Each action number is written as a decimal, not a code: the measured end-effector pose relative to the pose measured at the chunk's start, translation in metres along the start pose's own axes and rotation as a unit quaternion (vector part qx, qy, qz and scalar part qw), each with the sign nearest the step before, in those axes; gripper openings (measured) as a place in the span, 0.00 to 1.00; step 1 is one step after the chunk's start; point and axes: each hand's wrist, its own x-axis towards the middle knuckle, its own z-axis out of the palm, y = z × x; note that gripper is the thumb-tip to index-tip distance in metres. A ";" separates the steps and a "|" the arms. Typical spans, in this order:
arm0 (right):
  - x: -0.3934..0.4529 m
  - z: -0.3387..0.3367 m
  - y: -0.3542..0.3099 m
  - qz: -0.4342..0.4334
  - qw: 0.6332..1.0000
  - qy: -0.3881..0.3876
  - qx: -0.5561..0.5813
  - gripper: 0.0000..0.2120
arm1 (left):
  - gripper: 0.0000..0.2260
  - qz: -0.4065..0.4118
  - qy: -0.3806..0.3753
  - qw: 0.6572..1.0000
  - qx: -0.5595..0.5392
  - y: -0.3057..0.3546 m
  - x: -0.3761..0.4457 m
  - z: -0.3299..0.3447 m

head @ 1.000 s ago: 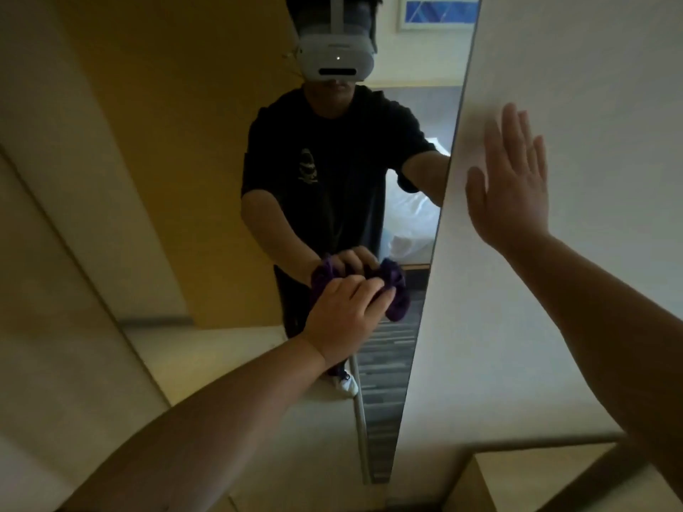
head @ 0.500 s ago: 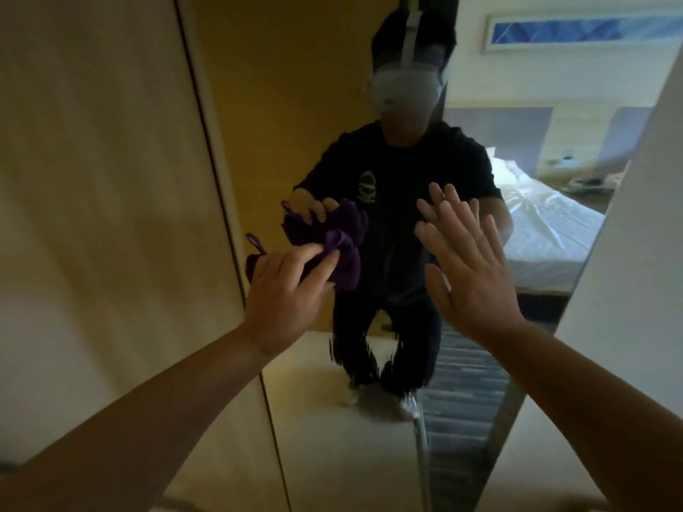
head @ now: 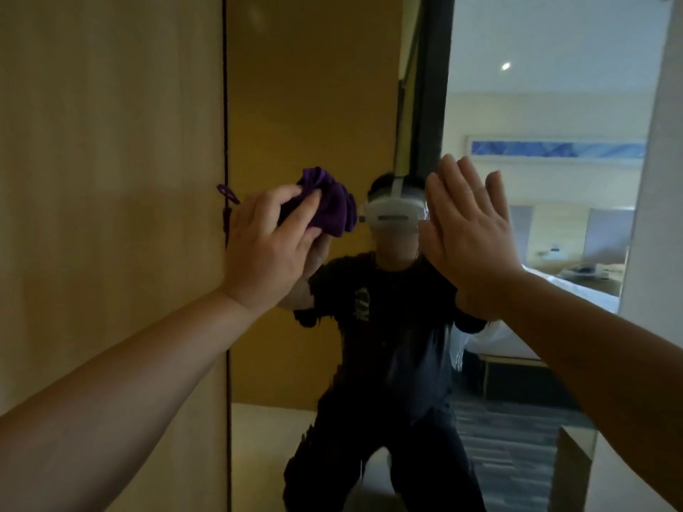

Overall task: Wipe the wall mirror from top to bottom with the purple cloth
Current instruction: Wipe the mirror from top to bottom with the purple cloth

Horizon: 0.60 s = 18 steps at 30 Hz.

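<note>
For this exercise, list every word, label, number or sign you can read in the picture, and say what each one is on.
None can be read.
The pale print on the reflected black T-shirt: too blurred to tell.
The blue picture on the reflected wall: no text shows.
The purple cloth and the headset: no label visible.

Hidden and cut-off parts at the mirror

The left hand (head: pixel 266 249) covers the lower left of the purple cloth (head: pixel 325 205); the wall mirror (head: pixel 314 105) runs off at twelve and six o'clock; the right hand (head: pixel 469 238) hides its own palm contact.
</note>
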 end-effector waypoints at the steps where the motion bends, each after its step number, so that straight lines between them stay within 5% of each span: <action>1: 0.000 0.005 0.001 -0.001 1.000 0.008 -0.019 0.29 | 0.16 0.002 0.008 1.000 0.004 0.002 -0.001 0.002; 9: 0.001 0.015 0.002 -0.002 0.998 0.031 -0.048 0.30 | 0.16 0.012 0.031 0.999 0.026 -0.015 0.046 0.017; 14: 0.000 0.016 0.003 -0.009 0.997 0.068 -0.022 0.30 | 0.17 0.070 -0.018 0.996 0.059 -0.064 0.115 0.026; 18: 0.000 0.019 0.006 -0.013 0.997 0.069 -0.013 0.29 | 0.17 0.041 -0.004 0.998 0.049 -0.074 0.094 0.041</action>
